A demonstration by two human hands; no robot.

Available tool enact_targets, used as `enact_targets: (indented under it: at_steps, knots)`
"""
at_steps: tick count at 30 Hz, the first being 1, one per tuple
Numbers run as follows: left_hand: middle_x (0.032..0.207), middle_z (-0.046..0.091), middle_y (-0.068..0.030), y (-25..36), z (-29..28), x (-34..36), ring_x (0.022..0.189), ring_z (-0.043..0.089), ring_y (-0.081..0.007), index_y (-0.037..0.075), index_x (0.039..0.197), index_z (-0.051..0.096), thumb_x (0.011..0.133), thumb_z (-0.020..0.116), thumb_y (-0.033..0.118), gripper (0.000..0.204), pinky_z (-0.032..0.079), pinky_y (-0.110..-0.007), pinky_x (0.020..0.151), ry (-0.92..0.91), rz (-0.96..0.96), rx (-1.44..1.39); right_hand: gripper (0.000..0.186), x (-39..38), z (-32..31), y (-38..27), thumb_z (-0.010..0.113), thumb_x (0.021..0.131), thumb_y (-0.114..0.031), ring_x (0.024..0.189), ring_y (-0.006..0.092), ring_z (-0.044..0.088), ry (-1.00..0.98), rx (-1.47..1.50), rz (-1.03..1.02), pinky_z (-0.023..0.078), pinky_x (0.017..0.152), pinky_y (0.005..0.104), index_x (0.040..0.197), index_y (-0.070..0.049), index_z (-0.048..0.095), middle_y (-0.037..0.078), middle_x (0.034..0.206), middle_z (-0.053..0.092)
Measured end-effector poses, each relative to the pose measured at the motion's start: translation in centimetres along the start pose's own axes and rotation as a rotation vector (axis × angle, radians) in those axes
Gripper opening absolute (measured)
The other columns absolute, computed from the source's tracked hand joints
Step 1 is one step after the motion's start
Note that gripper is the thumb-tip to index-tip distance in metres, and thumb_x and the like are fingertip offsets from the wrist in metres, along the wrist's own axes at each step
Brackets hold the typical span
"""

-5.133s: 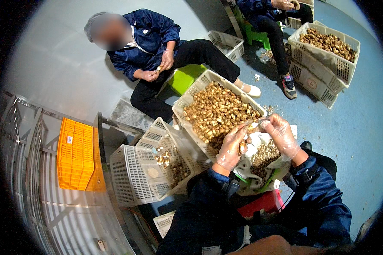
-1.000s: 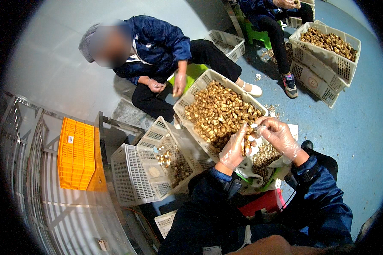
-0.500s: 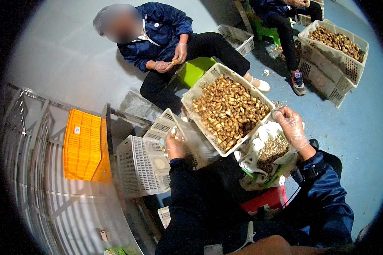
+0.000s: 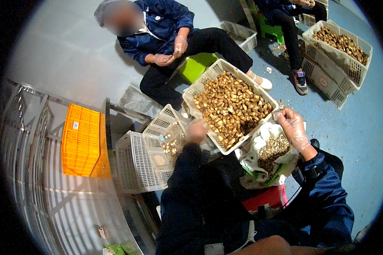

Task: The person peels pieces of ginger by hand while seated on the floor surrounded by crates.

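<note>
Mushrooms (image 4: 233, 112), or small brown knobbly pieces that look like them to me, fill a pale crate (image 4: 217, 68) at the centre of the frame. On my feed the two hands are well apart. I see the left hand (image 4: 197, 131) blurred along that crate's left edge, and I cannot tell whether it touches the rim or whether its fingers are spread or closed on a piece. I have the right hand (image 4: 294, 129) in a thin clear glove at right of centre, fingers bent together just beside the crate's right corner; I cannot tell whether anything sits between them. Below it I see a white bag (image 4: 247, 159), open at the top, with brown and pale scraps (image 4: 273, 151) inside. Left of centre I find a mesh crate (image 4: 157, 123) with a few small pale and brown bits (image 4: 170, 144) in it, and at the left of the frame an orange crate (image 4: 81, 140). In the upper left I see a person (image 4: 164, 36) in a navy jacket, both gloved hands close together, near a lime green stool (image 4: 197, 66). In the upper right I make out another person's dark trouser leg (image 4: 287, 42) beside a far crate (image 4: 349, 72), which holds more brown pieces (image 4: 340, 42).
</note>
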State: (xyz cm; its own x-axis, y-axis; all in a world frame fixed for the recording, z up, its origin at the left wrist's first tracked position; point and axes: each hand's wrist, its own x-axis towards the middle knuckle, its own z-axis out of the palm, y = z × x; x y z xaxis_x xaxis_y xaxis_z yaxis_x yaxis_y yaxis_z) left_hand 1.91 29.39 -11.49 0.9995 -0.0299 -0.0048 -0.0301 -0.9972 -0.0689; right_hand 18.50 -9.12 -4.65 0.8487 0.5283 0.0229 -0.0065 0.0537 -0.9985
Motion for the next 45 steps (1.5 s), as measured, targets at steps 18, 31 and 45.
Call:
enact_targets:
  at_steps: [18, 31, 45]
  knots:
    - [0.086, 0.063, -0.0006, 11.9, -5.8, 7.6, 0.078, 0.057, -0.0082, 0.004, 0.118, 0.060, 0.090, 0.069, 0.019, 0.033, 0.050, -0.024, 0.069, -0.132, -0.550, -1.185, 0.024, -0.6, 0.4, -0.6, 0.067, 0.090, -0.022, 0.064, 0.0043, 0.045, -0.017, -0.107, 0.040, 0.043, 0.058, 0.0260, 0.075, -0.005, 0.057, -0.004, 0.065, 0.053]
    - [0.123, 0.059, -0.0091, 22.2, -11.1, 6.6, 0.104, 0.059, -0.0136, -0.002, 0.122, 0.056, 0.091, 0.061, -0.004, 0.032, 0.050, -0.026, 0.090, 0.286, -0.352, -1.743, 0.016, -0.5, 0.5, 0.3, 0.065, 0.092, -0.010, 0.086, 0.0060, 0.053, -0.148, 0.292, 0.023, 0.047, 0.074, 0.0237, 0.080, -0.006, 0.056, 0.001, 0.100, 0.064]
    - [0.105, 0.063, -0.0082, 22.5, -11.3, 6.4, 0.093, 0.062, -0.0125, -0.004, 0.117, 0.052, 0.092, 0.062, 0.001, 0.027, 0.052, -0.026, 0.082, 0.320, -0.454, -1.818, 0.024, -0.7, 0.8, -1.9, 0.062, 0.096, -0.015, 0.081, 0.0085, 0.057, -0.088, 0.144, -0.138, 0.050, 0.076, 0.0258, 0.077, -0.007, 0.050, 0.002, 0.086, 0.063]
